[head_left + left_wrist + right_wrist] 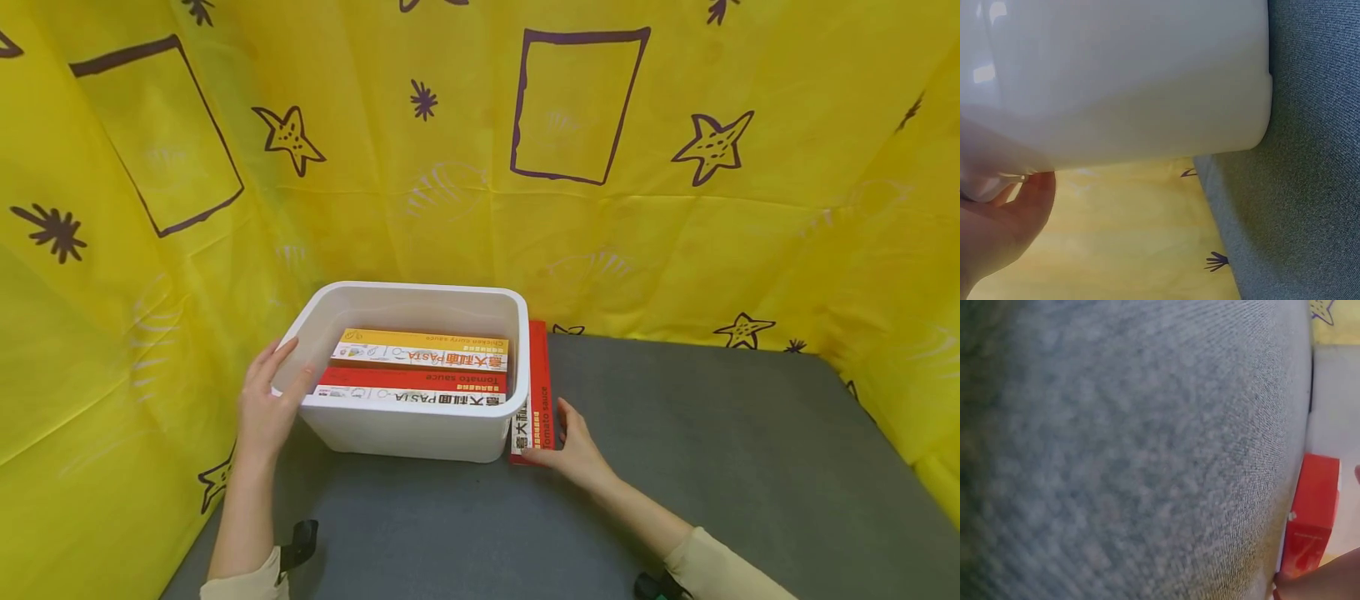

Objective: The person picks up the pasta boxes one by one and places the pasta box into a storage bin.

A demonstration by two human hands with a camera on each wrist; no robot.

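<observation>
A white plastic bin (408, 432) stands upright on the dark table, its wall also filling much of the left wrist view (1122, 75). My left hand (272, 396) grips its rim at the left near corner, thumb inside. Inside lie a yellow chicken curry sauce pasta box (423, 340) and a red tomato sauce pasta box (420, 379), one behind the other. Against the bin's right side, on the table, is another red tomato sauce pasta box (540, 367). My right hand (581, 450) holds its near end, thumb on the end and fingers along the right side.
A dark grey cloth-like surface (712, 467) covers the table and extends to the right. Yellow curtains (450, 225) printed with starfish and frames hang behind and on both sides, close to the bin's left and back.
</observation>
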